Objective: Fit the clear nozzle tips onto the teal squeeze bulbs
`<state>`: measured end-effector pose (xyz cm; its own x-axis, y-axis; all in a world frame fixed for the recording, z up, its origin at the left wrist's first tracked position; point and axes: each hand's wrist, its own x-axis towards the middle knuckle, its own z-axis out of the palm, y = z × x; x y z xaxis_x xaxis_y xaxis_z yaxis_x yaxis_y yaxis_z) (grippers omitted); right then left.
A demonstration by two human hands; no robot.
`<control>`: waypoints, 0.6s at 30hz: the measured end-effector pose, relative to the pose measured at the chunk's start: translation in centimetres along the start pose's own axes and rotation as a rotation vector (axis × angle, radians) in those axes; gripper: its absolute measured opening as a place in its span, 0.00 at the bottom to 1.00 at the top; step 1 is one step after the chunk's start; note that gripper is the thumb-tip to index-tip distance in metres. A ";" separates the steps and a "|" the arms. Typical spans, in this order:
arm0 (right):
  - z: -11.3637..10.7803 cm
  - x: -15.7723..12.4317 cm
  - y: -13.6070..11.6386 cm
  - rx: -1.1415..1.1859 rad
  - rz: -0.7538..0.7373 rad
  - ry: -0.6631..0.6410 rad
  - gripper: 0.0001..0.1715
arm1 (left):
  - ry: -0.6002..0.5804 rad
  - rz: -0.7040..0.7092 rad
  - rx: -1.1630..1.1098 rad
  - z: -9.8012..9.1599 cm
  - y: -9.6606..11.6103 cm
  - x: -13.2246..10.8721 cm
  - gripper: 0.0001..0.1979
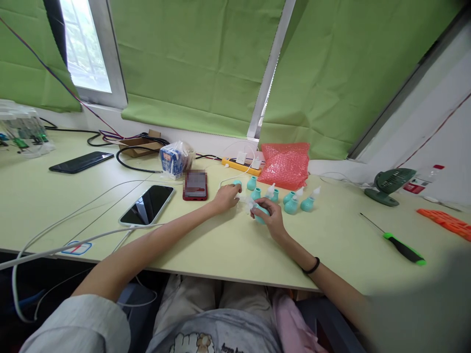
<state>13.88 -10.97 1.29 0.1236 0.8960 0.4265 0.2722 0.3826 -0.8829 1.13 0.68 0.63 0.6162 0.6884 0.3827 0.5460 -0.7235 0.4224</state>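
My right hand (271, 215) is closed around a teal squeeze bulb (261, 214), tilted just above the table. My left hand (225, 198) is beside it to the left, fingers bent and drawn together; what they pinch, if anything, is too small to make out. Clear plastic nozzles (247, 203) lie between the two hands. Another teal bulb (237, 183) shows just behind my left fingertips. Several more bulbs stand beyond my right hand, some bare like the bulb (251, 183), others with a clear nozzle on top, like the bulb (307, 204) at the right end.
A red bubble-wrap pouch (285, 165) and a yellow power strip (241, 166) lie at the back. Phones, among them a red-cased phone (195, 186), and white cables occupy the left. On the right are a green fan (392, 184), a screwdriver (403, 248) and an orange item (445, 220).
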 end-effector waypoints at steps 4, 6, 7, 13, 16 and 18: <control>0.0 0.1 0.3 -0.099 -0.031 0.008 0.08 | 0.031 -0.023 -0.311 -1.7 0.3 -2.0 0.13; 0.0 0.1 0.6 -0.156 -0.056 0.026 0.08 | 0.029 -0.049 -0.482 -2.5 0.2 -3.1 0.14; 0.0 0.1 0.7 -0.184 -0.071 0.032 0.08 | 0.019 -0.063 -0.564 -2.8 0.1 -3.5 0.14; 0.3 -0.5 0.8 -0.321 -0.164 0.026 0.09 | -0.089 -0.167 -0.957 -3.2 -0.7 -4.5 0.15; 0.4 -0.7 0.7 -0.371 -0.199 0.009 0.10 | -0.121 -0.204 -1.085 -3.1 -0.7 -4.4 0.18; 0.5 -0.8 0.7 -0.399 -0.221 0.002 0.10 | -0.147 -0.221 -1.138 -3.1 -0.6 -4.5 0.19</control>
<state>13.46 -11.26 0.23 0.0233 0.8022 0.5966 0.6385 0.4473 -0.6263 -3.74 -1.77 1.25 0.6717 0.7272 0.1413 -0.1281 -0.0739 0.9890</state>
